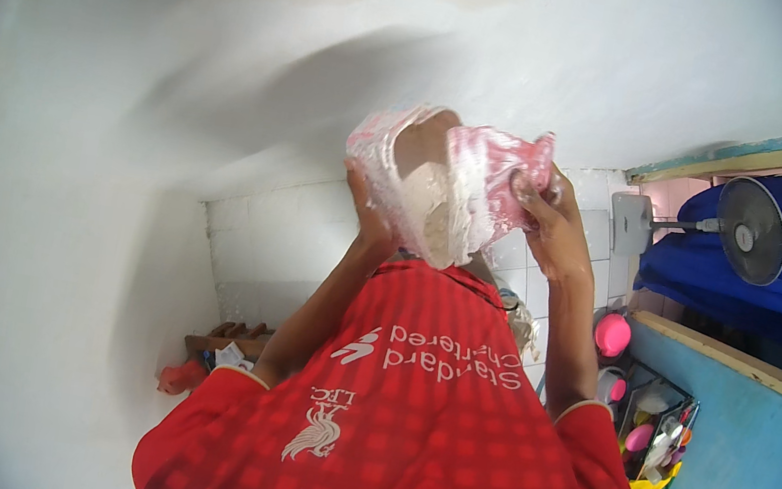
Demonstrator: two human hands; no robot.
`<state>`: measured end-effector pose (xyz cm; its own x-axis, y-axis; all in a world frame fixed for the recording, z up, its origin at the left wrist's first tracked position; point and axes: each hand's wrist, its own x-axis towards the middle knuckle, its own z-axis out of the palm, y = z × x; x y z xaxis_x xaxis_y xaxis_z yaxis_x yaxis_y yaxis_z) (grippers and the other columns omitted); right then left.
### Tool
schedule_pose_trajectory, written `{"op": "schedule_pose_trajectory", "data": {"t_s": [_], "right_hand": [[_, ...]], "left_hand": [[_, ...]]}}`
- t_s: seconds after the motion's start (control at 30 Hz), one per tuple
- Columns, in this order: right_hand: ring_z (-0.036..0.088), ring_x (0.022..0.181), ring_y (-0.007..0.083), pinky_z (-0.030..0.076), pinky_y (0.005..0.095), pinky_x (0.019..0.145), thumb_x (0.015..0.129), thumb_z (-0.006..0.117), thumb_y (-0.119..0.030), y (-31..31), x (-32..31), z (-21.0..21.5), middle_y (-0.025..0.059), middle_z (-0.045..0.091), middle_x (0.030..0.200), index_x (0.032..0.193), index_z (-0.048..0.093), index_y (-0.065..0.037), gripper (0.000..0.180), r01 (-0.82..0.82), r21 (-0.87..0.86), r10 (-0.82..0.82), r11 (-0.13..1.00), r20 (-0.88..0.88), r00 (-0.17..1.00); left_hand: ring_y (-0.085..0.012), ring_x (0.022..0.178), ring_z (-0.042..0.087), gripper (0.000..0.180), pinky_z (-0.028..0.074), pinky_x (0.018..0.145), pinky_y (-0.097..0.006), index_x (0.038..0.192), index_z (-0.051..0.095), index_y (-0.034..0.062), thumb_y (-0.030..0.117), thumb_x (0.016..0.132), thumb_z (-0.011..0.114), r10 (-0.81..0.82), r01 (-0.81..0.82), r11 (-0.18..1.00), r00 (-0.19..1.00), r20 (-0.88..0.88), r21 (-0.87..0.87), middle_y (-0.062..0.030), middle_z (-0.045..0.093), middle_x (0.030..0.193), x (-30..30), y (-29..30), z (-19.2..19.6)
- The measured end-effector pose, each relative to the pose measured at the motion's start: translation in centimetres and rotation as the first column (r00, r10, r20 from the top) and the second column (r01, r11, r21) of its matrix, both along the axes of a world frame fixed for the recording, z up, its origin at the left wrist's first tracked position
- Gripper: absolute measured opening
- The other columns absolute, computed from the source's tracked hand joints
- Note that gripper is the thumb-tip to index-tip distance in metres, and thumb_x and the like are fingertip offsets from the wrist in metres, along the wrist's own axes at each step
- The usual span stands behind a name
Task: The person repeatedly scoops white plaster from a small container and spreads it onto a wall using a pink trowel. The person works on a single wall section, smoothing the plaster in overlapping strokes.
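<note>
My left hand (370,213) grips the side of a whitish tub (373,156), its fingers wrapped round the wall and partly hidden. Pale wet paste coats the tub's inside and rim. In my right hand (557,231), pinched between thumb and fingers, is a flat pink piece (513,162) thickly smeared with white paste. Its paste-covered edge lies against the tub's right rim. I cannot make out exactly what kind of tool the pink piece is. White smears also show on my right fingers. Both hands are raised in front of my red shirt (425,422).
A white wall (65,125) with patchy stains rises ahead and to the left. At the right are a fan (755,233), a blue curtain (684,278) and a light blue partition (735,448). Below it stands a rack (660,394) of dishes, beside a pink bowl (612,334).
</note>
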<state>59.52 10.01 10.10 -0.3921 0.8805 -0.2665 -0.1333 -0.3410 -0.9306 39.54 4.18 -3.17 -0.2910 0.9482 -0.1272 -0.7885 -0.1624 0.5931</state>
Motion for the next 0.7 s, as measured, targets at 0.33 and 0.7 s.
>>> {"op": "schedule_pose_trajectory", "data": {"t_s": [0.33,0.7], "right_hand": [[0.071,0.108,0.0209,0.062,0.0425,0.086,0.099,0.073,-0.026,-1.1,2.0,-5.6,0.003,0.072,0.122,0.127,0.065,-0.014,0.031,0.21,-0.499,-0.449,0.841,-0.427,0.785],[0.069,0.11,0.0182,0.056,0.0315,0.097,0.102,0.07,-0.017,5.0,4.0,-1.4,0.0015,0.071,0.123,0.127,0.063,-0.007,0.028,0.426,-0.334,-0.531,0.841,-0.663,0.527]], "left_hand": [[-0.0273,0.136,0.052,0.072,0.051,0.109,-0.048,0.155,0.031,0.0089,0.046,0.103,0.063,0.297,-0.147,0.936,0.819,-0.49,0.32,-0.0147,0.046,0.151,-0.5,-0.8,1.6],[-0.0271,0.143,0.046,0.068,0.046,0.115,-0.051,0.164,0.021,0.0175,0.048,0.109,0.049,-0.219,0.173,0.907,0.973,0.077,0.385,-0.0083,0.039,0.158,1.2,1.5,3.6]]}}
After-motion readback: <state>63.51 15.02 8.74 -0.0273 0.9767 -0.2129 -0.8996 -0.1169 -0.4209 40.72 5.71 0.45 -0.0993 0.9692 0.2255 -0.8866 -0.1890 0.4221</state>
